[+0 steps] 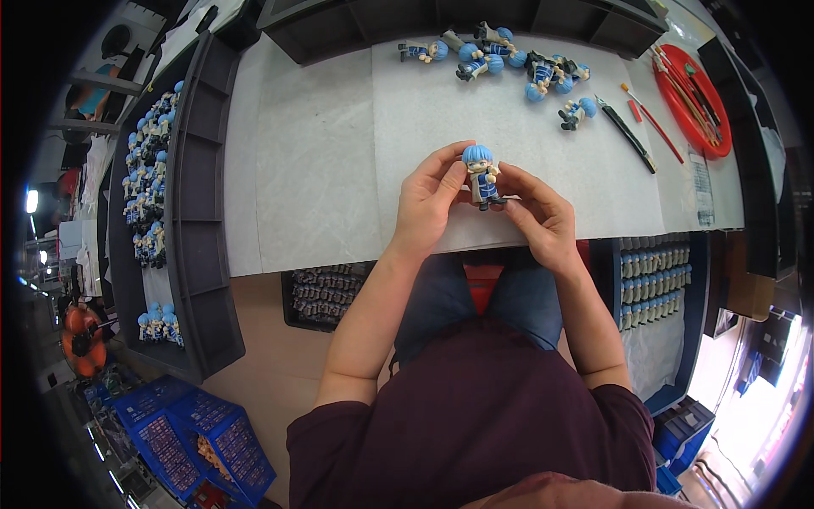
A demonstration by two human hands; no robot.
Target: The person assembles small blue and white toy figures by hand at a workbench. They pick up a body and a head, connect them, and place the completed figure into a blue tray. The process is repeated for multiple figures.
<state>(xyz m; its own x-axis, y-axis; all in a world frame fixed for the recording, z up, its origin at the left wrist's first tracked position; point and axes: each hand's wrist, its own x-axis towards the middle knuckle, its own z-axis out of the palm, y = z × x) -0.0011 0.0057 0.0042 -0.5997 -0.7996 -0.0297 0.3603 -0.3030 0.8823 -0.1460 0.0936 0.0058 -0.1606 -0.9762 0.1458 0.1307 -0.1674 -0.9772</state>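
A small blue-haired figurine (483, 180) in a blue and white outfit with black shoes stands upright between my hands, over the front part of the table. My left hand (426, 199) grips its left side, thumb in front and fingers behind. From the right, my right hand (540, 214) pinches it near the arm and feet. Several similar figurines (479, 61) lie in a loose group at the back of the white-covered table (314, 161). One figurine (577, 113) lies a little apart from them, nearer to my right hand.
Right of the loose figurines are a black pen-like knife (626, 133), a thin red brush (653, 124) and a red oval tray (719, 146) of brushes. A grey crate (197, 212) of figurines stands left; another crate (697, 314) with rows sits lower right. Blue baskets (222, 428) stand lower left.
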